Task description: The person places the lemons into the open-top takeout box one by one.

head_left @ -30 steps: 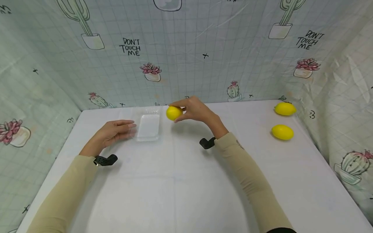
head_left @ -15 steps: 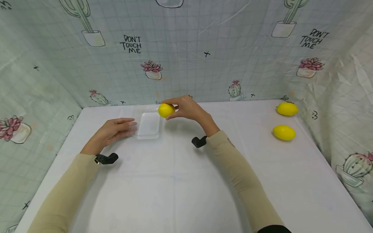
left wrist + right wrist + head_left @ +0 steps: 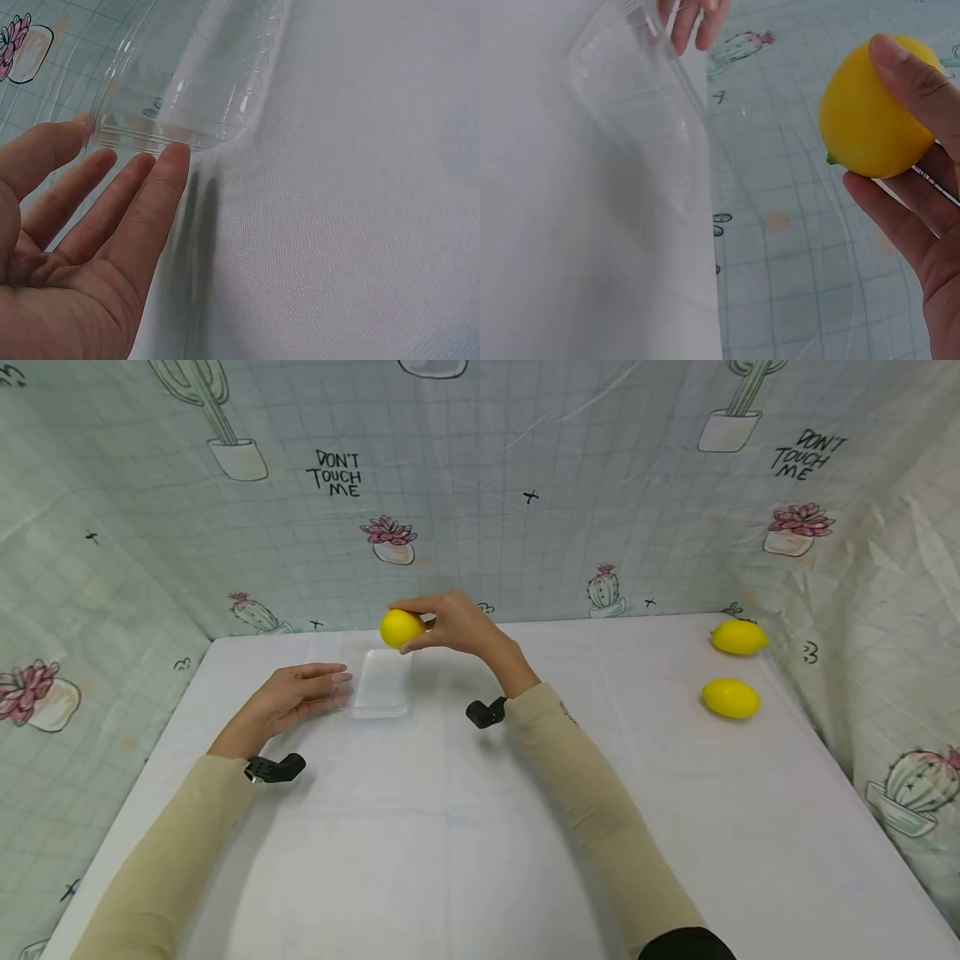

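Observation:
A yellow lemon point(image 3: 401, 628) with a green tip is held between the thumb and fingers of my right hand point(image 3: 457, 625), raised over the far end of a clear plastic container point(image 3: 382, 687). In the right wrist view, the lemon point(image 3: 877, 109) hangs apart from the container point(image 3: 630, 90). My left hand point(image 3: 303, 695) is at the container's left side. Its nearly straight fingertips point(image 3: 177, 154) touch the rim in the left wrist view. White table shows through the container's base.
Two more lemons, one at the back right point(image 3: 738, 637) and one nearer point(image 3: 731, 698), lie on the white table point(image 3: 450, 843). A printed cactus cloth point(image 3: 480, 468) hangs behind and along both sides.
My right hand has carried the lemon leftward and slightly up, from beside the container to above its far end. The left hand has stayed at the container's side.

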`<state>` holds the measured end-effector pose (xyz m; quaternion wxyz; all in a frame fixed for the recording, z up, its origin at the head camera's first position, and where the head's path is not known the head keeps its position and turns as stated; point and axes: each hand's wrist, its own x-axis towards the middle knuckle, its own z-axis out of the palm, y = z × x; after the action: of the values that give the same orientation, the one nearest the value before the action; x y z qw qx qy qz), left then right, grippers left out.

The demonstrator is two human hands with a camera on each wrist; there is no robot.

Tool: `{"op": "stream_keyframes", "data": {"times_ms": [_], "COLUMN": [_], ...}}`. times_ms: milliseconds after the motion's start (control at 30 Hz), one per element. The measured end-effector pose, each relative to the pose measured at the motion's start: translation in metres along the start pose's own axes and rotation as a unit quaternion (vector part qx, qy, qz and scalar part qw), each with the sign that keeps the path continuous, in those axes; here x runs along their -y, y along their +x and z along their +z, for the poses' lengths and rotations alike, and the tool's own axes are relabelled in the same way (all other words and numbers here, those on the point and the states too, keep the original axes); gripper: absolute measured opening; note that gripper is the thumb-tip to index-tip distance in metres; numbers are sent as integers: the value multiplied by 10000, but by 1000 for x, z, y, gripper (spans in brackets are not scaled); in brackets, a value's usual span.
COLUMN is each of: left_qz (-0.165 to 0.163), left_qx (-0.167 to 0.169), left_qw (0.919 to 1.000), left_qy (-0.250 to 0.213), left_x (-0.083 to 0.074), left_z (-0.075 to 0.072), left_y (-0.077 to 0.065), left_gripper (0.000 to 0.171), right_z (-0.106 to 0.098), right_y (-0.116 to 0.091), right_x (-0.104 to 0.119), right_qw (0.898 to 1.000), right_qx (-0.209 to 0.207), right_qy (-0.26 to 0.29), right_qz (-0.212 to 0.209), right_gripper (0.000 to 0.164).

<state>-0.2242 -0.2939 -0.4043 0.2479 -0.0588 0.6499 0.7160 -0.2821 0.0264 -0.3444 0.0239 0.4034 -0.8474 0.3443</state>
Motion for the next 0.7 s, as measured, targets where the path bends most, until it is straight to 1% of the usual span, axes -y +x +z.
{"op": "stream_keyframes", "data": {"times_ms": [67, 233, 333, 433, 567, 700], "left_qz": [-8, 39, 44, -17, -76, -73], "left_qx": [-1, 24, 52, 44, -39, -90], "left_qw": [10000, 10000, 9999, 10000, 10000, 9999], "left_qy": [33, 65, 99, 79, 50, 64], "left_x": [0, -1, -2, -2, -3, -2], "left_z": [0, -1, 0, 0, 0, 1], "left_y": [0, -1, -1, 0, 1, 2], "left_gripper": [63, 62, 62, 63, 63, 62], "right_z": [1, 4, 6, 8, 11, 15], "right_y": [4, 16, 22, 30, 40, 48], "right_x": [1, 4, 6, 8, 11, 11], "right_qw": [10000, 10000, 9998, 9995, 9989, 9976], "right_qx": [-28, -86, -150, -178, -73, 98], "right_qy": [62, 21, 87, 111, 63, 161], "right_qz": [3, 18, 94, 215, 462, 665], "right_gripper": [67, 67, 67, 67, 68, 68]}}
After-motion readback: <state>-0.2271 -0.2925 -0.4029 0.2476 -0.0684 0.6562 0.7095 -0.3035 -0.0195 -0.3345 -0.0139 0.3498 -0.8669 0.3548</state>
